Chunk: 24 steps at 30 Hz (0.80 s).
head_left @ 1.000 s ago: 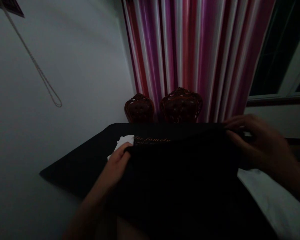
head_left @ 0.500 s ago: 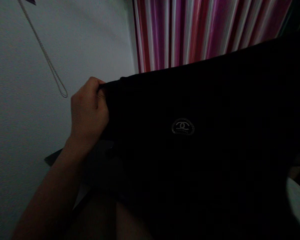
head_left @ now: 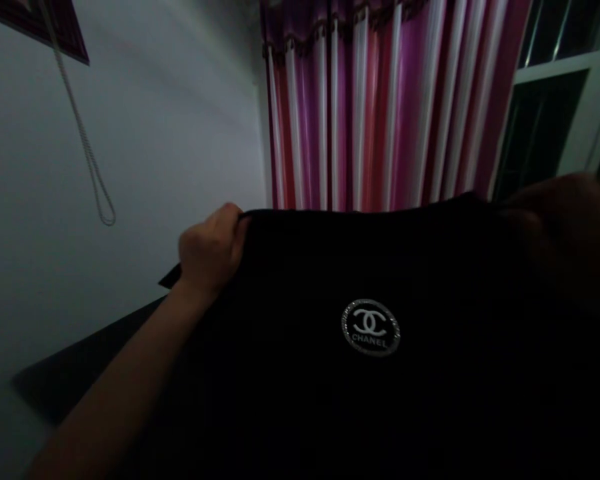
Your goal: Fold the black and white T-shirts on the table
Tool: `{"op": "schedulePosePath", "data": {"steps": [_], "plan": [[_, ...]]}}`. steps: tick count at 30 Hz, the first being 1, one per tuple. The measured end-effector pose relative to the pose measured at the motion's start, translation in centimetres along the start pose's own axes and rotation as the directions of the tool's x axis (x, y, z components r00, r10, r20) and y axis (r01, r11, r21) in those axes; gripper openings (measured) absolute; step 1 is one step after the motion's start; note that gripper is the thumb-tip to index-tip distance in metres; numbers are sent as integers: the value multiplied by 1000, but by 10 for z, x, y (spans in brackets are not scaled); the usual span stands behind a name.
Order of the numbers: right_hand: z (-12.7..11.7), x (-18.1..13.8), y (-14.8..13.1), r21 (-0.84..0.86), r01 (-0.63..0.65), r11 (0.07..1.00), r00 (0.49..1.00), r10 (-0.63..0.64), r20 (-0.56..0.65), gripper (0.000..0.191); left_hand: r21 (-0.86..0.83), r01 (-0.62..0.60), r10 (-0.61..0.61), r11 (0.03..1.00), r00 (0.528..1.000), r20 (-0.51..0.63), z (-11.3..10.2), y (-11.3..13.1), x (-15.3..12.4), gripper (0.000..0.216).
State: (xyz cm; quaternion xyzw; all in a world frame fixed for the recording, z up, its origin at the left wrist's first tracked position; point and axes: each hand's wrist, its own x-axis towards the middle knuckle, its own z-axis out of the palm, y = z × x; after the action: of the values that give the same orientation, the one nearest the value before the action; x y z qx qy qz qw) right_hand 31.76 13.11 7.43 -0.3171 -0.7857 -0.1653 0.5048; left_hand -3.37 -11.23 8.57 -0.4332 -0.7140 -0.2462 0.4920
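A black garment (head_left: 300, 293), too dark to make out its cut, is stretched upright in front of me. A round badge (head_left: 371, 327) with a white emblem, lettering and a glittering rim faces me on its front. At the garment's upper left corner, my left hand (head_left: 213, 247) is closed with the edge pinched between thumb and fingers. My right hand (head_left: 565, 213) grips the upper right edge; it is dim and blurred, and part of it is lost in shadow. The cloth's lower part fades into darkness.
A striped curtain (head_left: 350, 127) in pink, purple, red and white hangs behind the cloth, beside a window (head_left: 550, 113) with a pale frame. On the left, a beaded cord (head_left: 87, 143) hangs against the pale wall (head_left: 170, 133). A dark-edged frame (head_left: 65, 33) shows at top left.
The view has tilted up, showing more curtain and the window. The garment's top edge is now nearly level, and its badge faces me more fully. My right hand has come into view.
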Motion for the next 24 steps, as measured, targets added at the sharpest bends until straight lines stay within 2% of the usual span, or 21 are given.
{"op": "schedulePosePath", "data": {"steps": [2,4,6,8,11,14,16,17,19,21,22,23,24], "plan": [[21,5,10,-108,35,994,991,-21,130,34,-58,-7,18,998,980,200,48,15,11,43],[66,3,17,-141,75,987,948,-27,316,31,-133,-5,52,991,932,360,92,32,15,41],[120,-9,24,-87,64,994,897,-19,441,29,-194,-14,100,981,892,441,125,52,6,41],[166,-33,35,-21,48,999,862,-31,506,30,-251,-37,161,967,856,492,144,72,-18,43],[206,-94,56,80,123,989,790,-146,595,37,-354,-76,281,932,769,575,152,102,-82,49],[222,-170,80,167,157,973,683,-229,694,44,-465,-91,412,881,632,656,153,122,-162,52],[230,-216,96,174,117,978,621,-209,756,53,-499,-78,453,863,558,695,154,125,-206,54],[233,-233,103,161,88,983,593,-182,785,58,-508,-65,464,859,517,719,155,124,-221,55],[239,-253,115,127,22,992,531,-119,839,64,-519,-24,484,854,400,778,156,118,-237,58],[245,-251,126,132,-44,990,465,-96,880,63,-508,18,481,861,290,827,154,116,-237,61],[249,-244,131,147,-79,986,446,-97,890,62,-498,34,471,866,275,838,151,120,-235,62],[253,-234,135,158,-110,981,444,-94,891,60,-496,49,460,867,301,835,145,128,-233,61],[257,-224,140,150,-129,980,458,-76,886,58,-504,62,454,861,352,819,138,142,-234,60]]}}
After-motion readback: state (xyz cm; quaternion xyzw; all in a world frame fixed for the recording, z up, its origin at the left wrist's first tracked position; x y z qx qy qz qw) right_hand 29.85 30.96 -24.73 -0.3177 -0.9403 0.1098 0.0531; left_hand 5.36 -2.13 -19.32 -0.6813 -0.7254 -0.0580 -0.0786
